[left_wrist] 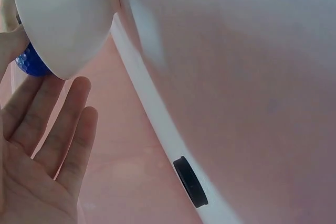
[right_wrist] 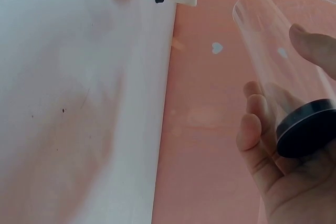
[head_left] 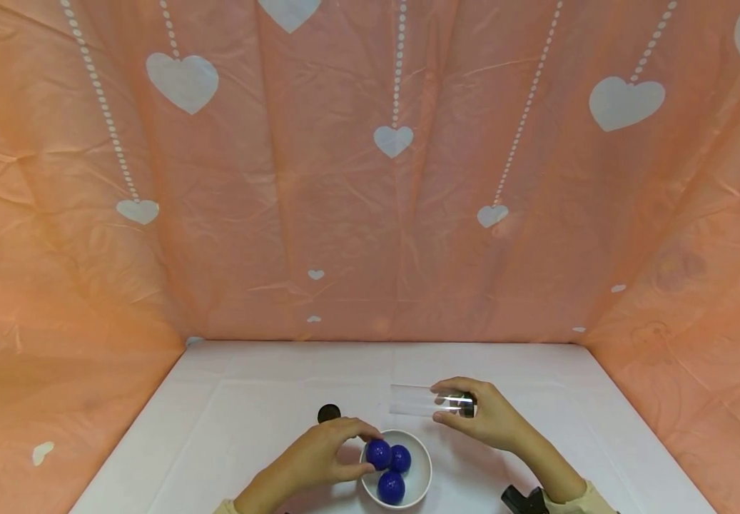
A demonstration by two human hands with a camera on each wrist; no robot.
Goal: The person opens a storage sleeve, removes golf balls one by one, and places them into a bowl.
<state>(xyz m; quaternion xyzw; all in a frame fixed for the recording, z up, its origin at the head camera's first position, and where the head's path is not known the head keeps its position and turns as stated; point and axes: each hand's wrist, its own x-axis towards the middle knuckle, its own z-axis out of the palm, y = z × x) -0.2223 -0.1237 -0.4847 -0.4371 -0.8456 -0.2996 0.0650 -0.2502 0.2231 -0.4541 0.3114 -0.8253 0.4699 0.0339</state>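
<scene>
My left hand pinches a blue dimpled golf ball between thumb and fingers, at the left side of a white bowl. Two more blue balls lie inside that bowl. In the left wrist view the bowl's outer wall hides most of the pinched ball. To the right, my right hand grips a clear tube near its black-capped end. The tube lies roughly level, its other end pointing left. The right wrist view shows the black cap close to the palm.
A round black cap sits on the white table just beyond my left hand. Near my right forearm is a black object, partly cut off. Orange sheeting with white hearts surrounds the table at the back and sides.
</scene>
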